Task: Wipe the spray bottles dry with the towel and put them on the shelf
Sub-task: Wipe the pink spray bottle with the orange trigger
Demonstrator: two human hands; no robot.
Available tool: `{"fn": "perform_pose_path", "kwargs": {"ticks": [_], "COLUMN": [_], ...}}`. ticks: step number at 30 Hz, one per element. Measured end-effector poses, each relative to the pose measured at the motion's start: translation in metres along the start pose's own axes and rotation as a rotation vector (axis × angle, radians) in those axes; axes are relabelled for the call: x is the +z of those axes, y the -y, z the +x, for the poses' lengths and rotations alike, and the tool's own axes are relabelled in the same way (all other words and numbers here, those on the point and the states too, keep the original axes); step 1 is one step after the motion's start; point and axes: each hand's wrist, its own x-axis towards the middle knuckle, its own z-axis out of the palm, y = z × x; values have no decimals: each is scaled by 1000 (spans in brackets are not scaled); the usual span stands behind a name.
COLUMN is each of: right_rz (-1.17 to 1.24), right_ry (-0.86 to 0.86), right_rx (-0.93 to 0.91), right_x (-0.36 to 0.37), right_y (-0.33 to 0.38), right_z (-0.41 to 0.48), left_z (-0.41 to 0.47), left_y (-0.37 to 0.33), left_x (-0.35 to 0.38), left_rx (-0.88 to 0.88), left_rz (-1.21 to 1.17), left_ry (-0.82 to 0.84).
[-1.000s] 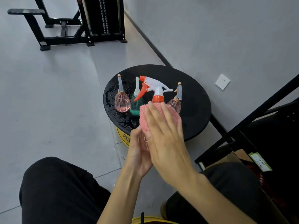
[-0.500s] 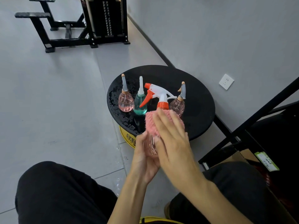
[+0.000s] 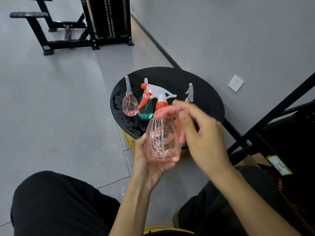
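Note:
My left hand (image 3: pixel 148 166) cups the base of a clear pink spray bottle (image 3: pixel 162 138) with a white and orange trigger head, holding it upright in front of me. My right hand (image 3: pixel 204 138) is blurred at the bottle's right shoulder, fingers curled on the pink towel (image 3: pixel 166 112), which shows only as a pink smear. On the wet round black table (image 3: pixel 204 99) behind stand a small pink bottle (image 3: pixel 129 106), a teal bottle (image 3: pixel 145 113) and a third small bottle (image 3: pixel 190 92), partly hidden by my right hand. The black shelf frame (image 3: pixel 272 113) is to the right.
The table rests on a yellow base (image 3: pixel 130 142). A cardboard box (image 3: pixel 250 160) with a green label lies under the shelf frame. A wall socket (image 3: pixel 236 83) is on the grey wall, black gym equipment (image 3: pixel 102 23) at the far left. My knees in black trousers fill the bottom.
My right hand with the towel has slid off the front of the bottle toward the right, uncovering the bottle's body. My left hand still holds the bottle, now slightly higher.

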Motion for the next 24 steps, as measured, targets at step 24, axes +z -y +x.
{"fn": "perform_pose_path", "kwargs": {"ticks": [24], "right_rz": [-656], "right_ry": [634], "right_rx": [49], "right_x": [6], "right_y": [-46], "right_z": [51], "left_z": [-5], "left_y": [18], "left_x": [5], "left_rx": [12], "left_rz": [258], "left_ry": [162]}}
